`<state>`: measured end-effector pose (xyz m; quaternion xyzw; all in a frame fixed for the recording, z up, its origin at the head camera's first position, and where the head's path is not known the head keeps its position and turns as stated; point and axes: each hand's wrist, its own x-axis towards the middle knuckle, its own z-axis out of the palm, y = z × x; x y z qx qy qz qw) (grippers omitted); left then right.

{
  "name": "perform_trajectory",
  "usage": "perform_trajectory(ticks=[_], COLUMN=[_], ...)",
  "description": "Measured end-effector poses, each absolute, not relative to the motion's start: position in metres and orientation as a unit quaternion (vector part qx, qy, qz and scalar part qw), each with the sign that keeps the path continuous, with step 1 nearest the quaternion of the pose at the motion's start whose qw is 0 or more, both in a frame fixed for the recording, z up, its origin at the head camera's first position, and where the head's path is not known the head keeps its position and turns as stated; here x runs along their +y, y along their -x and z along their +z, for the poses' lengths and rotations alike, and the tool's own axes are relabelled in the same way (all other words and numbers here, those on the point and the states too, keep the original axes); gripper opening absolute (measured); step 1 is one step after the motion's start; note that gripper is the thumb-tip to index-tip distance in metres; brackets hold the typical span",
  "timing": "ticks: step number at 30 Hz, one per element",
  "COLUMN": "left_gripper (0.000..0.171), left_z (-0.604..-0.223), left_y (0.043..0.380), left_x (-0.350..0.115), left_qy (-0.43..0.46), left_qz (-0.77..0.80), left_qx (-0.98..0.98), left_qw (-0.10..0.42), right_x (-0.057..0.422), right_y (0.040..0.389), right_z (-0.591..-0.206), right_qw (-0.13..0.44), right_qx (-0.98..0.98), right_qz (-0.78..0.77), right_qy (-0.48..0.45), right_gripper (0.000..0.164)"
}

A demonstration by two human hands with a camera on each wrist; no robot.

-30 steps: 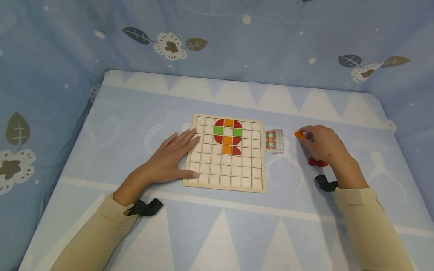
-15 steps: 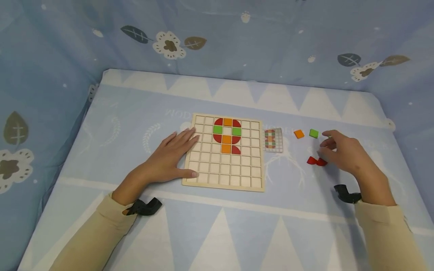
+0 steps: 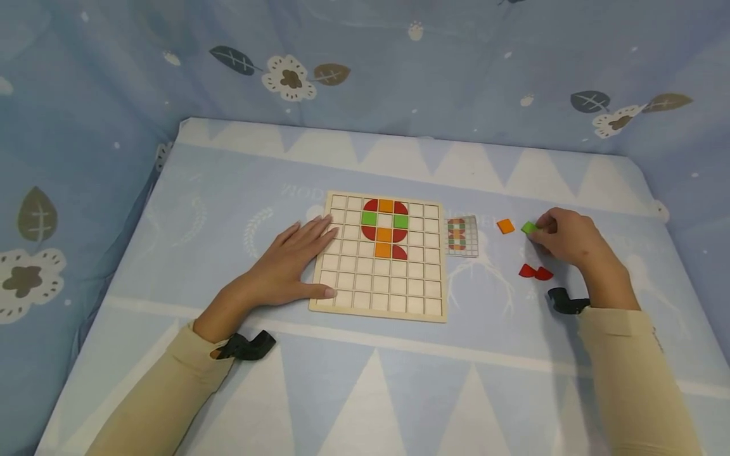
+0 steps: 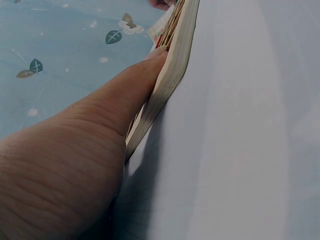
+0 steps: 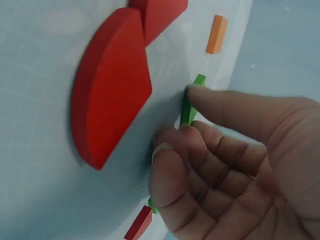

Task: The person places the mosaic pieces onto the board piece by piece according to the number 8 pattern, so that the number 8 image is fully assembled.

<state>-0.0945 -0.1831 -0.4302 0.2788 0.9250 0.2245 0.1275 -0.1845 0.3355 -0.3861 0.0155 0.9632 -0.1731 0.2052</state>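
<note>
My left hand [image 3: 285,266] rests flat on the left edge of a wooden grid board [image 3: 365,304], its fingers straight and the thumb over the lower left squares. Red quarter-circle tiles, orange squares and green squares fill part of the board's upper middle. In the left wrist view the thumb [image 4: 120,95] lies along the board's edge [image 4: 175,70]. On the right, my right hand [image 3: 570,234] pinches a green square tile [image 3: 528,227] between thumb and fingers. The right wrist view shows this green tile [image 5: 187,107] standing on edge at the thumb tip.
An orange square tile [image 3: 505,226] lies left of the right hand. Two red quarter-circle tiles [image 3: 544,273] lie nearer me; another red tile [image 5: 138,223] and a bit of green show below the fingers. A pattern card [image 3: 463,237] touches the board's right side.
My right hand let go of the orange tile, drew back to the right, then returned leftward and took hold of the green tile. The left hand stayed on the board.
</note>
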Motion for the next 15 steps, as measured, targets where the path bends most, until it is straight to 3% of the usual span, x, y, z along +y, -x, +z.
perform_trajectory(ticks=[5,15], left_gripper=[0.112,0.112], left_z=[-0.431,-0.431], left_y=[0.095,0.096], left_x=[-0.183,-0.184], left_qy=[-0.278,-0.283], left_qz=[0.225,0.234], left_qx=[0.925,0.922], left_qw=[0.129,0.125], right_x=[0.336,0.303], right_y=[0.181,0.155], right_z=[-0.385,-0.368], right_qw=[0.214,0.077], right_qx=[0.96,0.968], right_qz=[-0.177,-0.239], right_qy=[-0.025,0.02], right_gripper=[0.041,0.021])
